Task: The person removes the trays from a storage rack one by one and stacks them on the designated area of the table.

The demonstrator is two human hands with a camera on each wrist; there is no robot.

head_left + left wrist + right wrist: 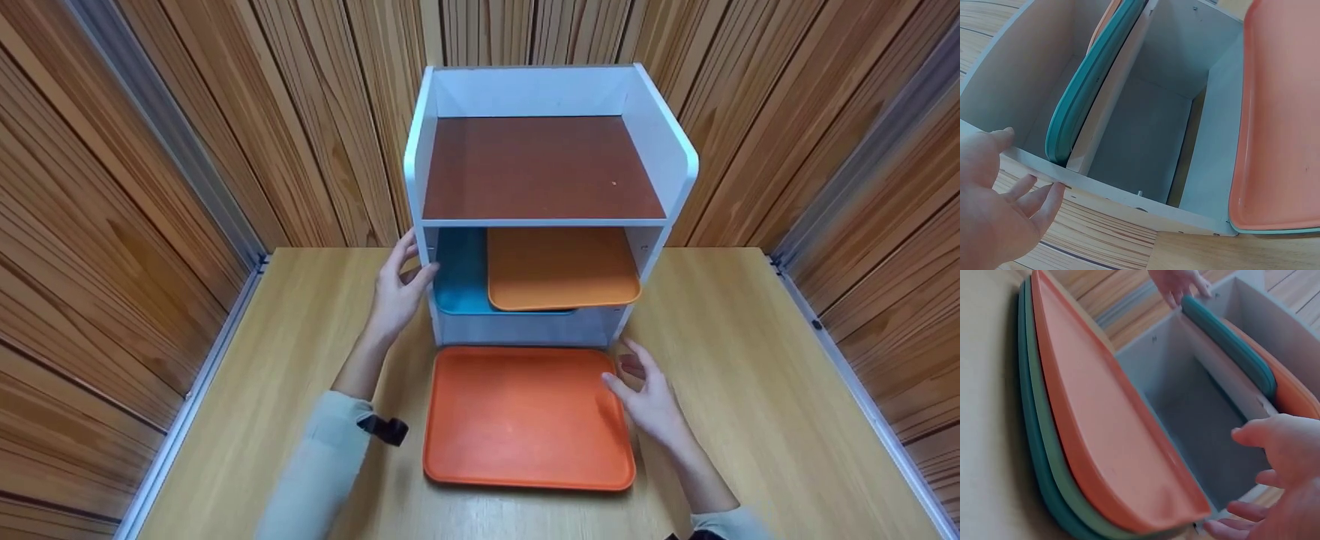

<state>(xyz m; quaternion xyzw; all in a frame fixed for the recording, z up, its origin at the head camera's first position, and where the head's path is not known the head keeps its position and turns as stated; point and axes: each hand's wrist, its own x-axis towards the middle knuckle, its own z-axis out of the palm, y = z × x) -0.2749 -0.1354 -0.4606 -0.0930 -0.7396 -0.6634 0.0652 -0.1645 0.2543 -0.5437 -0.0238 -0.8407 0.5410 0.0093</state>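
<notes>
A white shelf unit with a brown top board stands upright. My left hand is at its left side panel, thumb by the front edge and loosely bent fingers along the outside. Inside, a blue-teal tray lies on the middle shelf, with a light orange tray overlapping it to the right. In front lies a red-orange tray, atop a green tray and a dark teal tray. My right hand hovers by its upper right corner, fingers spread and holding nothing.
The unit and the stacked trays stand on a light wooden table. Wood-plank walls enclose the back and sides, with metal rails along the table's edges. The compartment under the middle shelf shows its bare interior.
</notes>
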